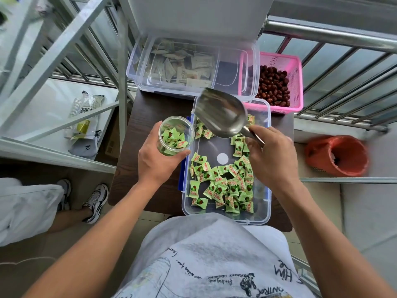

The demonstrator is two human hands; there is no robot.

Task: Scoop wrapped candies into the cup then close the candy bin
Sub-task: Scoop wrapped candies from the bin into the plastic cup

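My left hand (158, 159) grips a clear plastic cup (176, 134) holding some green wrapped candies, just left of the open candy bin (267, 117). The bin is a clear plastic box with blue latches, and many green wrapped candies (223, 188) lie in its near half. My right hand (272, 155) holds the handle of a metal scoop (221, 112). The scoop hovers empty over the far end of the bin, its mouth pointing up and left, close to the cup's rim. No bin lid is recognisable in view.
Behind the bin stand a clear box of pale sachets (184, 67) and a pink basket of red dates (279, 82) on the dark small table (137, 134). An orange bin (339, 155) stands at right, metal railings around. Another person's legs and shoes (94, 201) are at left.
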